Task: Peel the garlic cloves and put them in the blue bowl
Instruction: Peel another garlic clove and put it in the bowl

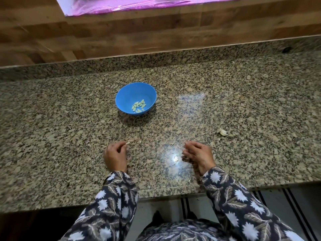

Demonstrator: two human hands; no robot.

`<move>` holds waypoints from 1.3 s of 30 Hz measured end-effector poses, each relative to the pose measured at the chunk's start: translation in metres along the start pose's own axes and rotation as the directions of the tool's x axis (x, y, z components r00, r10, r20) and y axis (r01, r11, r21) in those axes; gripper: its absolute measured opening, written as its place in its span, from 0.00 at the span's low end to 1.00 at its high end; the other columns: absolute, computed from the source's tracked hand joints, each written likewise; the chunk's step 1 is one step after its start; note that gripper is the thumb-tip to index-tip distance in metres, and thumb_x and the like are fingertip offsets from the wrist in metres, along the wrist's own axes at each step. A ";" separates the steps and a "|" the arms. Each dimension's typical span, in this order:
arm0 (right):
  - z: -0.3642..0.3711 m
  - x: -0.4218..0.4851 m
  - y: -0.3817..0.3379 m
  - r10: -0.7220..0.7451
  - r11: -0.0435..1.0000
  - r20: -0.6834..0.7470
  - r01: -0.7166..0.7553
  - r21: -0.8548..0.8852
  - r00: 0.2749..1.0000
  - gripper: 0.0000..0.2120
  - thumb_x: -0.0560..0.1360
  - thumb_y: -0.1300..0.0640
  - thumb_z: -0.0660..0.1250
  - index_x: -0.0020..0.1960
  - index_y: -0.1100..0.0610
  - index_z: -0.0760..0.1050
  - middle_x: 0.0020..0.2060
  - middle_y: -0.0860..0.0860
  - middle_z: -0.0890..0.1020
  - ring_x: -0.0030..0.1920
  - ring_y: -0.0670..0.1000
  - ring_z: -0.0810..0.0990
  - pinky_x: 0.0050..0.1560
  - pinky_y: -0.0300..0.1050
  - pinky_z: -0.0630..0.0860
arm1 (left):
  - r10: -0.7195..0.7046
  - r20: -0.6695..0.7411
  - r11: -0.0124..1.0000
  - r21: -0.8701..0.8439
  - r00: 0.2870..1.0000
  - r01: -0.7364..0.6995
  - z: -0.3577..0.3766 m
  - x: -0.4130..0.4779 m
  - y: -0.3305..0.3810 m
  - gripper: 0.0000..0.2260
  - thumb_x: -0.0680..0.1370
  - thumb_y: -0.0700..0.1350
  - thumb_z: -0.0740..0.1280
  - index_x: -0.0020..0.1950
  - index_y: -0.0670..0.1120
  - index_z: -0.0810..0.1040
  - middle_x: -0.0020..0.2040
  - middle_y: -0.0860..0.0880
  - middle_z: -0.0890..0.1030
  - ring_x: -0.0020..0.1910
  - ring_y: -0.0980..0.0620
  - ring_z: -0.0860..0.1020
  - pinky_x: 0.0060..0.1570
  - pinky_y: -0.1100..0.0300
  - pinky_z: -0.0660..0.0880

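Garlic cloves (139, 106) are being collected in the blue bowl (123, 94), yet one unpeeled piece (224, 132) is being left beyond the slack, empty right hand (198, 153), likely being overlooked; the hold of the curled left hand (115, 156) cannot be told.

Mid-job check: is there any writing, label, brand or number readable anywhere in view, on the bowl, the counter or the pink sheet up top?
No text can be read anywhere in this view.
Bowl: plain blue, no print or mark.
Counter: speckled stone only.
Pink sheet: shiny, no lettering shows.
Sleeves: leaf and flower pattern, no words.
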State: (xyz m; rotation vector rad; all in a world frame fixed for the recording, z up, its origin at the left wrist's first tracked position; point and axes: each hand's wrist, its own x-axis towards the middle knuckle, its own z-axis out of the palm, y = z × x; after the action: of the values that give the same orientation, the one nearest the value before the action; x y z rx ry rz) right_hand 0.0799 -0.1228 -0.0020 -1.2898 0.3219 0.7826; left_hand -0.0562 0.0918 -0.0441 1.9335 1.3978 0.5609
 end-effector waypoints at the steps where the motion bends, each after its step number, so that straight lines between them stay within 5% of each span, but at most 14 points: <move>1: -0.002 0.000 -0.001 -0.004 1.000 -0.011 0.004 0.010 1.000 0.07 0.71 0.65 0.68 0.49 0.65 0.77 0.38 0.57 0.81 0.34 0.51 0.80 0.28 0.36 0.77 | 0.085 -0.030 0.989 0.121 0.996 -0.081 -0.002 -0.001 -0.003 0.11 0.76 0.43 0.67 0.57 0.46 0.79 0.61 0.44 0.76 0.59 0.46 0.73 0.57 0.49 0.73; 3: -0.009 0.001 -0.003 -0.014 0.999 -0.032 0.015 0.029 0.999 0.07 0.72 0.65 0.67 0.50 0.65 0.76 0.39 0.57 0.81 0.34 0.51 0.81 0.28 0.36 0.78 | 0.329 0.010 0.926 0.196 0.944 -0.324 0.001 -0.016 0.002 0.15 0.79 0.46 0.61 0.66 0.48 0.73 0.69 0.47 0.70 0.67 0.48 0.66 0.65 0.54 0.63; 5: -0.016 0.001 -0.003 -0.025 0.998 -0.049 0.027 0.055 0.998 0.06 0.73 0.64 0.66 0.49 0.64 0.75 0.39 0.57 0.81 0.32 0.49 0.81 0.28 0.36 0.78 | 0.488 0.211 0.838 0.159 0.847 -0.523 0.012 -0.037 0.011 0.21 0.81 0.52 0.50 0.74 0.50 0.60 0.75 0.51 0.59 0.73 0.53 0.57 0.70 0.58 0.54; 8: -0.030 0.001 -0.004 -0.035 0.996 -0.064 0.041 0.085 0.997 0.05 0.75 0.63 0.63 0.49 0.64 0.74 0.39 0.57 0.79 0.31 0.48 0.81 0.28 0.35 0.77 | 0.399 0.413 0.832 0.213 0.819 -0.512 0.038 -0.046 0.012 0.27 0.79 0.59 0.40 0.75 0.49 0.39 0.76 0.51 0.41 0.76 0.54 0.43 0.73 0.58 0.42; 11: -0.051 0.002 -0.006 -0.017 0.972 -0.016 0.021 0.236 1.000 0.05 0.76 0.64 0.61 0.46 0.64 0.74 0.40 0.56 0.78 0.31 0.46 0.81 0.30 0.35 0.78 | 0.348 0.520 0.784 0.294 0.780 -0.546 0.055 -0.038 0.025 0.29 0.80 0.59 0.40 0.75 0.45 0.35 0.75 0.47 0.36 0.75 0.52 0.39 0.73 0.56 0.38; 18: -0.073 -0.002 -0.006 -0.027 0.976 -0.043 0.036 0.215 0.999 0.04 0.75 0.63 0.63 0.44 0.62 0.75 0.39 0.56 0.78 0.34 0.48 0.81 0.34 0.36 0.79 | 0.499 0.799 0.505 0.047 0.336 -0.862 0.082 -0.076 0.064 0.28 0.80 0.59 0.38 0.76 0.47 0.40 0.76 0.49 0.41 0.75 0.54 0.42 0.75 0.53 0.45; 20: -0.078 -0.004 -0.006 -0.042 0.980 -0.075 0.055 0.189 0.996 0.03 0.75 0.64 0.63 0.44 0.63 0.75 0.38 0.56 0.79 0.32 0.48 0.82 0.34 0.37 0.79 | 0.513 0.834 0.500 -0.097 0.204 -0.861 0.080 -0.087 0.066 0.27 0.81 0.59 0.41 0.77 0.49 0.42 0.77 0.50 0.43 0.75 0.56 0.43 0.75 0.53 0.48; 23: -0.085 -0.005 -0.008 -0.053 0.983 -0.102 0.070 0.170 0.993 0.04 0.75 0.64 0.63 0.43 0.62 0.75 0.34 0.54 0.81 0.32 0.48 0.82 0.35 0.38 0.80 | 0.576 0.760 0.685 -0.248 0.301 -0.685 0.054 -0.078 0.056 0.30 0.79 0.60 0.52 0.76 0.53 0.42 0.77 0.51 0.48 0.75 0.57 0.49 0.73 0.55 0.53; 27: -0.092 -0.003 -0.007 -0.067 0.970 -0.090 0.086 0.229 0.994 0.05 0.76 0.64 0.62 0.43 0.62 0.75 0.33 0.54 0.82 0.33 0.49 0.82 0.39 0.40 0.81 | 0.545 0.792 0.495 -0.039 0.276 -0.868 0.010 -0.057 0.022 0.45 0.74 0.66 0.62 0.75 0.48 0.36 0.76 0.50 0.40 0.74 0.57 0.41 0.71 0.53 0.38; 34: -0.093 -0.005 -0.003 -0.083 0.958 -0.073 0.100 0.268 0.994 0.06 0.76 0.64 0.61 0.42 0.61 0.73 0.35 0.54 0.80 0.34 0.48 0.82 0.38 0.41 0.81 | 0.496 0.843 0.305 0.056 0.209 -0.951 0.047 -0.079 0.030 0.46 0.73 0.73 0.49 0.73 0.44 0.29 0.74 0.46 0.32 0.74 0.52 0.34 0.73 0.54 0.37; 39: -0.090 -0.007 -0.001 -0.100 0.961 -0.105 0.123 0.249 0.989 0.05 0.76 0.64 0.62 0.42 0.61 0.74 0.34 0.53 0.81 0.33 0.48 0.82 0.38 0.40 0.81 | 0.481 0.797 0.410 0.165 0.366 -0.897 0.086 -0.106 0.060 0.47 0.71 0.76 0.43 0.73 0.43 0.29 0.74 0.45 0.30 0.74 0.50 0.32 0.74 0.51 0.37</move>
State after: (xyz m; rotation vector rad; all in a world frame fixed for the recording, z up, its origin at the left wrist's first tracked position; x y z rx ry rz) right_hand 0.0941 -0.2101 -0.0223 -1.0923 0.4057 0.5670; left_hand 0.0071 -0.0429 -0.0537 2.8880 0.0862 -0.2915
